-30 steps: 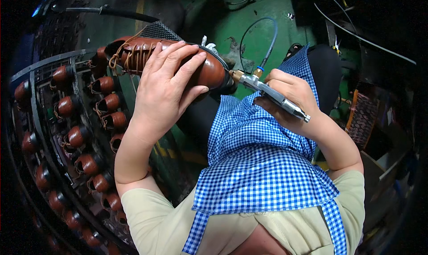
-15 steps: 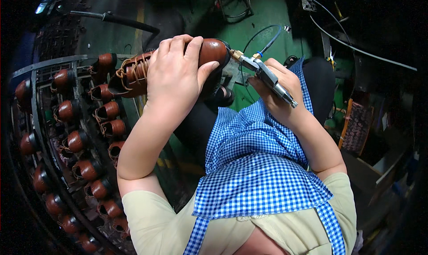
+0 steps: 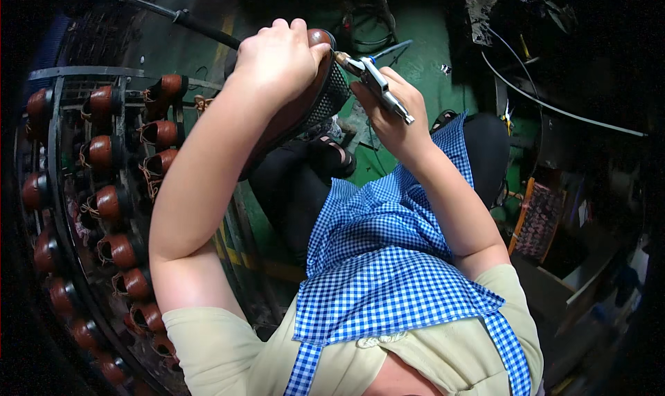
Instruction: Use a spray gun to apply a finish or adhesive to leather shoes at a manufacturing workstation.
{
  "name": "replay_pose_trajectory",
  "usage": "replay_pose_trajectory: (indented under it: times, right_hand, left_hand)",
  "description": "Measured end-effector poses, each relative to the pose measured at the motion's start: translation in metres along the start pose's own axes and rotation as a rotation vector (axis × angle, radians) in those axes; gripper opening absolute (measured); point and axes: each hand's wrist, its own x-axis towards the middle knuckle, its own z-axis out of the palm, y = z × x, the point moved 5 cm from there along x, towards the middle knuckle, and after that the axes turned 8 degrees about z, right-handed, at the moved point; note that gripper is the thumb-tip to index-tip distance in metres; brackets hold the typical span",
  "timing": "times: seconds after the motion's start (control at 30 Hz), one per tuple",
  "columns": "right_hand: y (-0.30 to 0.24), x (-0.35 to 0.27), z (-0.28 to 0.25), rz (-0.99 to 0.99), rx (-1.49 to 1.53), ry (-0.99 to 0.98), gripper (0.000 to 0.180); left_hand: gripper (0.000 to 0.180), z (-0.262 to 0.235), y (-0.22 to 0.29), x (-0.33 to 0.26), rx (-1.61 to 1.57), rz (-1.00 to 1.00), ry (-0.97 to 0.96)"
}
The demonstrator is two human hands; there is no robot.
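My left hand is wrapped over a brown leather shoe, its thumb near the toe. The shoe is tilted, so its dark, textured sole faces partly to the right; my hand and forearm hide much of the upper. In my right hand is a small metal spray gun with a brass-coloured nozzle end and a blue hose fitting. Its nozzle points at the edge of the shoe near the toe, very close to it. Whether the two touch, I cannot tell.
At my left stands a metal rack holding several brown shoes with laces. A dark bar reaches in from the far left. Beyond my hands is a stool on the green floor. A pale cable curves across the right side.
Both hands have moved farther away and slightly left, carrying the shoe and spray gun. The shoe has been turned and tilted, bringing its sole into view.
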Motion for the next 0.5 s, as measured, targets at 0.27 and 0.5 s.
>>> replay_pose_trajectory:
  times: [0.27,0.5]
  right_hand:
    - [0.0,0.007,0.021,-0.026,0.013,-0.004,0.014]
    - [0.0,-0.003,0.028,-0.027,0.028,-0.046,0.013]
  left_hand:
    - [0.069,0.009,-0.039,0.024,-0.153,-0.134,-0.236]
    - [0.077,0.018,-0.059,0.026,-0.237,-0.175,-0.261]
